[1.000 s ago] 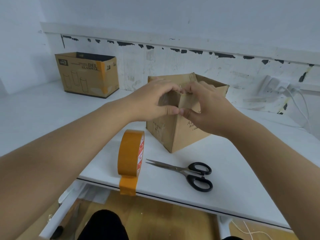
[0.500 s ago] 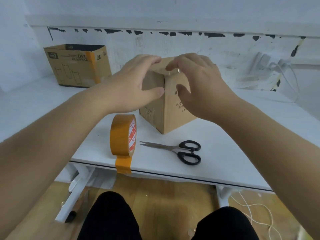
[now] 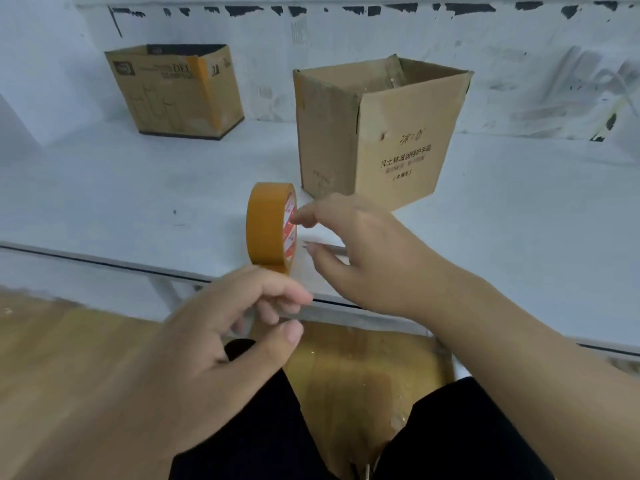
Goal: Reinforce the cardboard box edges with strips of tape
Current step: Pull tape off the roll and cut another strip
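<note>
The open cardboard box point(image 3: 398, 147) stands on the white table point(image 3: 138, 202), with neither hand on it. An orange tape roll point(image 3: 268, 226) stands on edge near the table's front edge. My right hand point(image 3: 363, 251) reaches in from the right, and its index fingertip touches the roll's red-and-white side. My left hand point(image 3: 235, 327) is just below the roll at the table edge, fingers loosely curled and thumb apart. It covers the spot where the tape's loose end hangs, so the end is hidden.
A second, printed cardboard box point(image 3: 180, 91) stands at the back left against the wall. The scissors lie under my right hand, with only the blade tip point(image 3: 308, 244) showing. Below the table edge are my dark-clothed knees and a wooden floor.
Both hands have left the box's top corner and come down to the tape roll. The view has tilted down and closer to the table edge.
</note>
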`<state>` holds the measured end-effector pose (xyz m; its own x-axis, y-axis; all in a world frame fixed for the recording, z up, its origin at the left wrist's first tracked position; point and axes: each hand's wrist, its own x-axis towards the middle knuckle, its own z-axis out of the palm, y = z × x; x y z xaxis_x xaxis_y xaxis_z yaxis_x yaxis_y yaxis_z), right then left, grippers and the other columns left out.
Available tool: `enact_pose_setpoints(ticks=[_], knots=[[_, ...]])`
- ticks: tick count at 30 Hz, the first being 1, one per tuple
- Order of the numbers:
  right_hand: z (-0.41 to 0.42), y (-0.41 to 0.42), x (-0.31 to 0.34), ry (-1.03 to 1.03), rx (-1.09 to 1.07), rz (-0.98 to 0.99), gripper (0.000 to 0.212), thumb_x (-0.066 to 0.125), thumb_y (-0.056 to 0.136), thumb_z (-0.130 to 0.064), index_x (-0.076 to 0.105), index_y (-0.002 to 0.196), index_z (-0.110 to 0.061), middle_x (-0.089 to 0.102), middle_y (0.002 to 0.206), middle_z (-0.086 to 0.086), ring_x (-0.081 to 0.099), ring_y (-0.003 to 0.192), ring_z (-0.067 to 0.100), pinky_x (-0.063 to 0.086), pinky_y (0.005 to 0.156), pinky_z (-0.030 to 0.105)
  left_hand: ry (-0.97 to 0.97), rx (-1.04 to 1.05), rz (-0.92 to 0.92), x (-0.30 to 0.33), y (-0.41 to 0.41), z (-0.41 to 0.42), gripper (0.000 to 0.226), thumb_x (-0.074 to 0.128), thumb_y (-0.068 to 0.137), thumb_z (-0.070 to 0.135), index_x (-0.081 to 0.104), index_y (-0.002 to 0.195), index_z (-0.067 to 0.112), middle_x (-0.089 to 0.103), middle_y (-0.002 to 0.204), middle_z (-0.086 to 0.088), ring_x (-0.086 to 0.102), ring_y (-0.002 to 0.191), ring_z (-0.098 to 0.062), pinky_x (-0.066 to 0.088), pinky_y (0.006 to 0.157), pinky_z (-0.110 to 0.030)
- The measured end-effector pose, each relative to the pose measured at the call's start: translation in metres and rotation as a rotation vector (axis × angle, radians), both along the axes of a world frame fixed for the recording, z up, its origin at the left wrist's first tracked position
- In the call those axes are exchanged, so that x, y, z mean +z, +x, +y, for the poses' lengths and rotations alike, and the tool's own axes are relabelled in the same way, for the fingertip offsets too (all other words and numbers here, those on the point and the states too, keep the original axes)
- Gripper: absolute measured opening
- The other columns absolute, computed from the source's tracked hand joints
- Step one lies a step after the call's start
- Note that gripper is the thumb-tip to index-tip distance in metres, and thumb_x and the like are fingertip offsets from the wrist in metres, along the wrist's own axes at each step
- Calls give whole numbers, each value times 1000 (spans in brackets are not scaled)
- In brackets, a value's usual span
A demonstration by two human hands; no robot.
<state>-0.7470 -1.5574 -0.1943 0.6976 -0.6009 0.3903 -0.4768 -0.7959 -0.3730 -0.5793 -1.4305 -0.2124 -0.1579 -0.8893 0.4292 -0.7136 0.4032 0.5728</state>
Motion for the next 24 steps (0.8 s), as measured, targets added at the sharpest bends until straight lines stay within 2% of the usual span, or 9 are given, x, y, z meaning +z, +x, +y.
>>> enact_pose_setpoints(ticks=[4,5,8,11,12,14,17,19,24], knots=[[-2,17,-21,113,-22,36,43,54,90,-35,54,128,-16,60,120,2,52,111,21,42,95,38,205,235,164,-46,13,-6,24,51,83,56,62,101,47,67,94,24,63,83,2,48,58,-16],[-3,22,-24,135,-30,40,43,55,88,-38,55,125,-17,61,118,2,53,110,21,43,94,39,267,290,230,-56,16,-11,23,51,81,60,63,98,50,67,91,25,64,81,3,48,60,-17],[-8,37,-30,118,-14,58,33,56,85,-45,61,100,-16,60,97,2,54,93,22,44,83,41,455,355,507,-81,21,-29,22,54,78,70,65,90,55,71,87,23,66,73,0,47,64,-19],[-12,42,-36,93,16,3,30,59,86,-41,60,85,-11,57,84,3,51,81,22,43,75,42,558,342,780,-92,17,-41,42,56,72,75,71,92,41,74,93,16,63,60,-1,47,56,-21],[-14,42,-38,99,37,-34,29,60,87,-38,61,85,-9,57,83,4,51,80,23,43,74,42,559,327,841,-94,15,-43,49,59,70,75,72,94,34,75,94,12,61,57,-1,47,52,-19],[-15,41,-41,92,81,-96,25,61,88,-32,61,84,-7,57,83,5,51,79,23,42,74,42,515,309,918,-97,11,-44,45,61,70,68,73,91,30,75,92,7,59,54,-1,44,46,-15],[-14,40,-42,72,108,-128,23,62,88,-29,62,85,-6,59,83,5,52,79,23,42,73,42,453,317,989,-100,5,-45,31,61,75,58,73,81,30,72,70,7,52,45,-1,39,44,-12],[-15,40,-44,70,130,-129,23,61,90,-28,63,87,-4,59,83,7,53,78,25,42,72,43,438,324,1015,-102,3,-45,29,60,79,55,71,75,29,67,62,7,50,43,-1,39,46,-14],[-19,39,-48,41,145,-87,27,59,91,-30,63,85,-4,59,81,7,53,77,27,43,70,44,375,327,1040,-106,0,-41,28,63,81,52,67,69,27,66,65,2,52,45,-3,37,51,-23]])
